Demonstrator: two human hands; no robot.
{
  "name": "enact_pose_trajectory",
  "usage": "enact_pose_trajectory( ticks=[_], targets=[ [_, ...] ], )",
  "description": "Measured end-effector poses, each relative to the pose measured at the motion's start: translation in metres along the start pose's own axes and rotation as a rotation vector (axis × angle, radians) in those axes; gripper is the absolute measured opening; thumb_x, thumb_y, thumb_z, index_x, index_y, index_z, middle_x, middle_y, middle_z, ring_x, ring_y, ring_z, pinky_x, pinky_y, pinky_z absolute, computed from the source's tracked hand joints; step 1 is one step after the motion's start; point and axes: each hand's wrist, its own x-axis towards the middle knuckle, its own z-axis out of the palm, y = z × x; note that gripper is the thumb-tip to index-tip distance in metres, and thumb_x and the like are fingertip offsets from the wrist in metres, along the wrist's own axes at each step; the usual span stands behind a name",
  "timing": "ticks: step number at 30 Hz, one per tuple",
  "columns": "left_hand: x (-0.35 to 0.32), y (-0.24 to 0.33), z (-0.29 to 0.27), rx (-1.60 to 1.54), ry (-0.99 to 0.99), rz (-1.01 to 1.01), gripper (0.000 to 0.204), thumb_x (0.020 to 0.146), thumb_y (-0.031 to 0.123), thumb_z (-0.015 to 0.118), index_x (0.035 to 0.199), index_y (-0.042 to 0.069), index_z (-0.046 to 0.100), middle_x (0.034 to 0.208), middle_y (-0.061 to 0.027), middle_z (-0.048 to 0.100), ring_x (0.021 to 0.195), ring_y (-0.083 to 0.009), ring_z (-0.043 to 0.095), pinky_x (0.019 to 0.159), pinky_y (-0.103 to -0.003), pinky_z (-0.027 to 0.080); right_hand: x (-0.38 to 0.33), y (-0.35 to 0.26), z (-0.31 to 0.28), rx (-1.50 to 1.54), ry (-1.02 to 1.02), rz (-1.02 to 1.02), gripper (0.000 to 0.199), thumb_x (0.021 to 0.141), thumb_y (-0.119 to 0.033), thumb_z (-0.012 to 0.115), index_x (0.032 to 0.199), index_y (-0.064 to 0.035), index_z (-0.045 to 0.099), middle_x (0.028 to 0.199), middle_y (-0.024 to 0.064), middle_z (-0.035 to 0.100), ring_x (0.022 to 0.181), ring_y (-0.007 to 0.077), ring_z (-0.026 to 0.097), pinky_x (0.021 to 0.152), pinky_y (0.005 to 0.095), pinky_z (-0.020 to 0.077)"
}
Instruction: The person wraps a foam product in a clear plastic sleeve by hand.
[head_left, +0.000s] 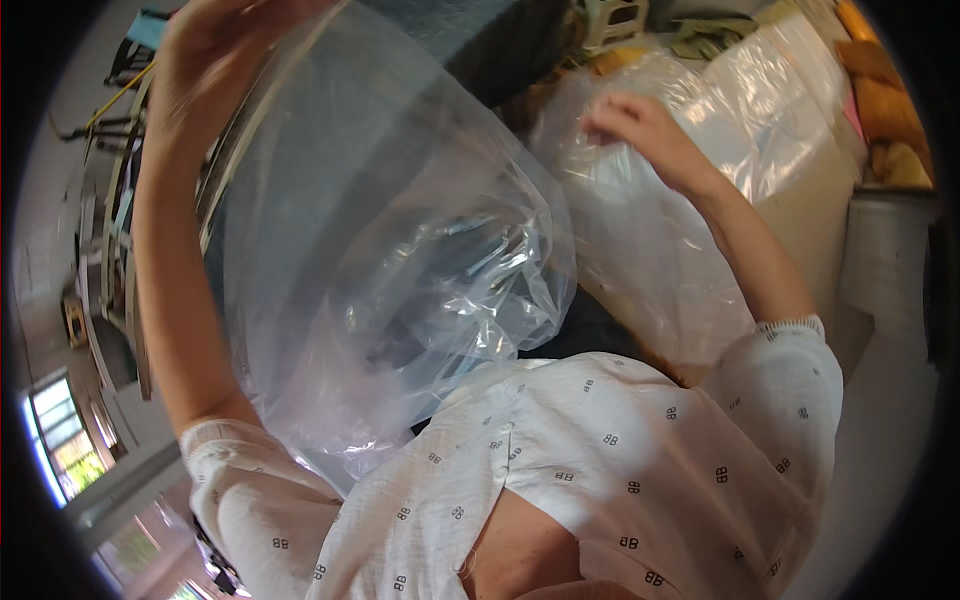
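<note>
A large clear plastic bag (340, 180) hangs in front of my body, its lower part crumpled and shiny near my shirt. My left hand (235, 45) is raised at the upper left with its fingers closed on the bag's top edge; the fingertips run out of the picture. My right hand (640, 130) is to the right of the bag, above a stack of clear plastic bags (760, 110). Its fingers are loosely bent and slightly apart, with nothing visible in them.
A dark grey surface (500, 50) lies beyond the hanging bag. At the far right are orange-brown bundles (885, 110) and a pale cylindrical container (885, 250). A plastic stool or crate (612, 22) stands at the back. Metal racks (115, 230) line the left.
</note>
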Motion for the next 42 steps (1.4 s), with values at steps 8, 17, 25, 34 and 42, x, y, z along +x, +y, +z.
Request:
enact_pose_trajectory(
  ticks=[8,17,25,34,42],
  targets=[
    [-0.022,0.042,0.165,-0.516,0.471,-0.239,0.011,0.081,0.005,0.06,0.092,0.005,0.059,0.082,-0.0005,0.055,0.069,-0.006,0.048,0.06,-0.017,0.039,0.018,-0.035,0.021,0.078,0.193,-0.13,0.022,0.084,-0.026,0.057,0.072,-0.0079,0.056,0.059,-0.0059,0.045,0.052,0.0013,0.04,0.048,0.0166,0.0325],
    [0.001,0.031,0.172,-0.19,0.553,-0.165,0.015,0.077,0.0,0.063,0.092,0.004,0.063,0.072,-0.0017,0.052,0.064,-0.0089,0.05,0.057,-0.022,0.042,0.011,-0.046,0.041,-0.013,0.176,-0.169,0.026,0.082,-0.023,0.059,0.066,-0.0022,0.054,0.058,-0.0045,0.047,0.058,0.0024,0.041,0.053,0.0201,0.0344],
    [0.005,0.01,0.174,-0.099,0.546,-0.103,0.009,0.076,0.0,0.063,0.084,0.003,0.065,0.072,-0.0024,0.053,0.067,-0.0099,0.053,0.06,-0.022,0.043,0.001,-0.044,0.048,-0.054,0.073,-0.159,0.019,0.081,-0.017,0.056,0.073,0.0002,0.057,0.065,-0.0009,0.051,0.063,0.0055,0.046,0.056,0.023,0.0377],
    [-0.026,-0.022,0.12,-0.599,0.988,-0.373,0.011,0.085,0.013,0.056,0.096,0.01,0.055,0.082,-0.001,0.057,0.066,-0.0066,0.052,0.051,-0.017,0.04,-0.09,0.08,-0.015,-0.942,0.565,-0.036,0.033,0.069,0.007,0.05,0.095,-0.01,0.059,0.089,0.0071,0.056,0.084,0.0262,0.056,0.071,0.0303,0.0439],
    [-0.149,-0.073,-0.007,0.063,1.255,-0.303,0.016,0.09,0.014,0.049,0.099,0.003,0.057,0.091,-0.0056,0.059,0.078,-0.0115,0.055,0.066,-0.022,0.044,-0.342,0.253,-0.089,-1.421,0.234,0.821,0.016,0.07,-0.011,0.057,0.083,-0.015,0.063,0.089,0.0073,0.061,0.089,0.0282,0.057,0.076,0.0536,0.0374]
  ],
)
